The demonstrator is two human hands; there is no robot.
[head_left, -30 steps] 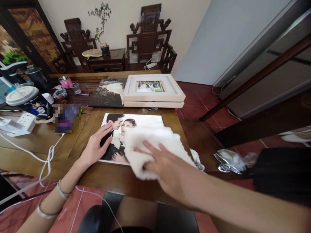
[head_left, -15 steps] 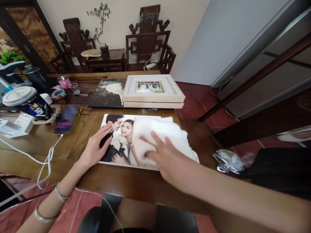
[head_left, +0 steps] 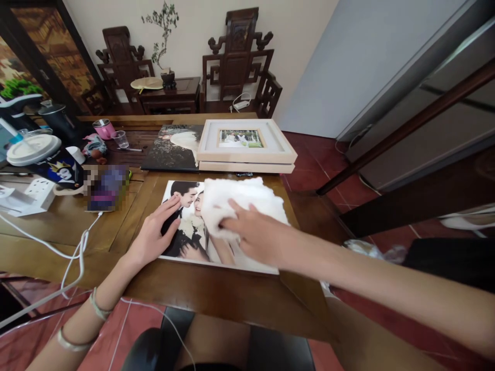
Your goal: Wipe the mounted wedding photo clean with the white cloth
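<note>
A large photo print [head_left: 193,226] lies flat on the near part of a wooden table [head_left: 127,216]. A white cloth [head_left: 240,201] rests on the right half of the print, reaching its far edge. The right hand [head_left: 251,232] lies palm down on the near left part of the cloth, fingers [head_left: 228,224] spread and pressing it against the print, not closed around it; the forearm runs in from the near right. The left hand [head_left: 152,234] lies flat and open on the left edge of the print, fingers pointing far and right, 2 bracelets on the wrist. Just beyond the print stand 2 stacked picture frames [head_left: 245,147], with a dark photo [head_left: 174,147] to their left. White cables [head_left: 73,252] trail over the near left edge of the table.
</note>
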